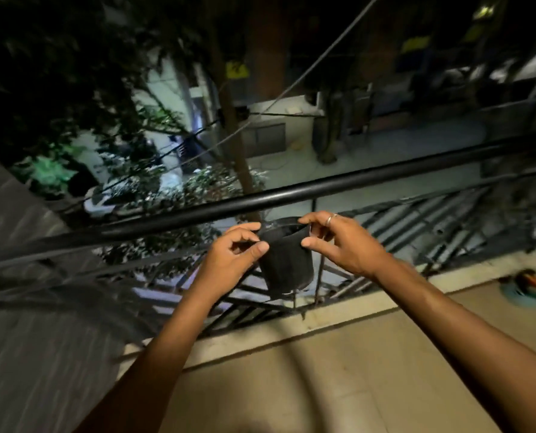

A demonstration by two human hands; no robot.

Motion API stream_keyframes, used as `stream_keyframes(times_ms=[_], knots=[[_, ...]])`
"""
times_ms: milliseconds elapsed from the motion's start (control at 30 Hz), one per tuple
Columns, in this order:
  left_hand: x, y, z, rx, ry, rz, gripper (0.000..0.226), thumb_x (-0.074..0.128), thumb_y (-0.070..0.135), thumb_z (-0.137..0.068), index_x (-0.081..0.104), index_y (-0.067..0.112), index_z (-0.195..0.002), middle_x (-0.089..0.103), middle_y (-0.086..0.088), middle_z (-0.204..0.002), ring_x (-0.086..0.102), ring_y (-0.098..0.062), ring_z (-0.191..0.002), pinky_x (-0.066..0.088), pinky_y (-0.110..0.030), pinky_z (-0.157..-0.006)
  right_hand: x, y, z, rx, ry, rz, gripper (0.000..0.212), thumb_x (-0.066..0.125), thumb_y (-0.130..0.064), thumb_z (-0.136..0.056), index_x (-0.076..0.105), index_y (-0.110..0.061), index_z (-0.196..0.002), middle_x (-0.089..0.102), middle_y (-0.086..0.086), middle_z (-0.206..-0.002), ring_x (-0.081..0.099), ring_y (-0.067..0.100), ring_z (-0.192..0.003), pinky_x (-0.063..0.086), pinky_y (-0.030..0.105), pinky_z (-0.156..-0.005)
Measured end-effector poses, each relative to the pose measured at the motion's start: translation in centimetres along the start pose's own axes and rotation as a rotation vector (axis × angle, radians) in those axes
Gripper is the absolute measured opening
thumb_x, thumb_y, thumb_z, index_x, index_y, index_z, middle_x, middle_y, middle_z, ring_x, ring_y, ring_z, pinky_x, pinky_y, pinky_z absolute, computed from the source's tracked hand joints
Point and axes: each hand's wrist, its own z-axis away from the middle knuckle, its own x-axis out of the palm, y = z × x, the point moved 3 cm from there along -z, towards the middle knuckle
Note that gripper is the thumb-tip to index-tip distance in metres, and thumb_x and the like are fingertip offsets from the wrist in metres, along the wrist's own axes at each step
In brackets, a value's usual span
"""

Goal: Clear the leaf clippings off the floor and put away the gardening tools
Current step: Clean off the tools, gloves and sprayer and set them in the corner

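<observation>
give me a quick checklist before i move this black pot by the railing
1. Left hand grip: ok, thumb and finger pinch the pot at its rim.
2. Right hand grip: ok, it pinches the opposite side of the rim.
3. Pot free of the railing: cannot tell, it sits just under the top bar, against the bars.
4. Pot contents: cannot tell, the inside is dark.
5. Coloured pile on the floor at right: cannot tell what it is, too blurred.

dim night shot, motion blur throughout (worst at edges), wide-angle bending, foreground lit.
</observation>
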Motion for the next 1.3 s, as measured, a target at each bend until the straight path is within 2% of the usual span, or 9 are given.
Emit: stream_keyframes(times_ms=[100, 400, 500, 600, 733, 933, 1067, 1167, 1300], knots=[[7.2, 4.2, -3.0, 0.082, -0.122, -0.062, 0.033, 0.074, 0.068, -0.073, 0.072, 0.036, -0.081, 0.066, 0.019, -0.125, 0.063, -0.006, -0.119, 0.053, -0.051, -0.102, -5.9, 4.2, 4.9, 0.068, 0.076, 0.062, 0.047, 0.064, -0.057, -0.089, 0.059, -0.037, -0.131, 0.064, -0.015, -0.099, 0.062, 0.007, -0.091, 0.055, 0.041, -0.082], [29.2, 16.1, -6.5, 0.311, -0.396, -0.056, 0.012, 0.078, 0.043, -0.084, 0.070, 0.034, -0.083, 0.069, 0.015, -0.122, 0.065, -0.003, -0.113, 0.052, -0.040, -0.100, -22.2, 12.4, 20.9, 0.222, 0.384, 0.205, 0.046, 0.059, -0.053, -0.094, 0.059, -0.031, -0.134, 0.062, -0.013, -0.111, 0.060, 0.003, -0.098, 0.050, 0.026, -0.083], [37.2, 19.3, -6.8, 0.342, -0.486, -0.019, 0.028, 0.075, 0.054, -0.078, 0.071, 0.028, -0.086, 0.070, 0.016, -0.121, 0.066, -0.008, -0.113, 0.054, -0.044, -0.099, -27.0, 14.5, 27.2, 0.307, 0.501, 0.235, 0.043, 0.058, -0.053, -0.095, 0.062, -0.031, -0.132, 0.063, -0.013, -0.108, 0.060, 0.002, -0.096, 0.050, 0.027, -0.084], [44.5, 22.0, -6.1, 0.391, -0.577, 0.003, 0.028, 0.077, 0.052, -0.077, 0.071, 0.026, -0.085, 0.070, 0.013, -0.121, 0.065, -0.006, -0.113, 0.048, -0.030, -0.101, -30.4, 16.6, 32.8, 0.394, 0.619, 0.261, 0.040, 0.056, -0.052, -0.096, 0.065, -0.030, -0.128, 0.063, -0.012, -0.105, 0.059, 0.000, -0.093, 0.050, 0.025, -0.083], [53.3, 24.5, -4.9, 0.454, -0.693, 0.011, 0.008, 0.079, 0.020, -0.088, 0.071, 0.021, -0.090, 0.069, 0.004, -0.125, 0.063, 0.006, -0.108, 0.043, -0.012, -0.095, -33.1, 19.3, 39.0, 0.524, 0.757, 0.290, 0.042, 0.053, -0.056, -0.095, 0.065, -0.030, -0.128, 0.063, -0.010, -0.102, 0.060, 0.004, -0.089, 0.052, 0.031, -0.082], [65.0, 26.6, -4.9, 0.479, -0.871, 0.115, 0.013, 0.080, 0.035, -0.086, 0.071, 0.034, -0.096, 0.064, 0.009, -0.130, 0.061, -0.003, -0.121, 0.049, -0.035, -0.108, -37.3, 23.1, 45.9, 0.663, 0.866, 0.337, 0.035, 0.057, -0.049, -0.098, 0.066, -0.029, -0.125, 0.060, -0.010, -0.105, 0.055, 0.002, -0.091, 0.045, 0.022, -0.080], [71.7, 28.4, -5.6, 0.480, -0.981, 0.215, 0.036, 0.072, 0.058, -0.082, 0.073, 0.030, -0.105, 0.063, 0.006, -0.134, 0.060, -0.009, -0.126, 0.052, -0.040, -0.106, -40.3, 26.3, 49.0, 0.722, 0.953, 0.365, 0.043, 0.050, -0.059, -0.093, 0.066, -0.033, -0.123, 0.059, -0.012, -0.102, 0.056, 0.001, -0.092, 0.043, 0.019, -0.081], [77.6, 30.1, -6.6, 0.406, -1.042, 0.286, 0.039, 0.065, 0.064, -0.083, 0.075, 0.032, -0.105, 0.066, 0.008, -0.131, 0.064, -0.014, -0.122, 0.057, -0.041, -0.098, -42.9, 29.3, 51.5, 0.795, 0.991, 0.370, 0.036, 0.053, -0.055, -0.096, 0.065, -0.034, -0.123, 0.055, -0.020, -0.099, 0.056, 0.001, -0.092, 0.049, 0.026, -0.083], [85.0, 32.4, -7.1, 0.395, -1.079, 0.288, 0.024, 0.062, 0.055, -0.095, 0.073, 0.037, -0.108, 0.066, 0.008, -0.132, 0.063, -0.009, -0.120, 0.057, -0.041, -0.099, -46.2, 32.6, 54.7, 0.846, 1.044, 0.380, 0.034, 0.055, -0.056, -0.093, 0.065, -0.034, -0.118, 0.057, -0.013, -0.104, 0.059, 0.005, -0.095, 0.054, 0.037, -0.084]])
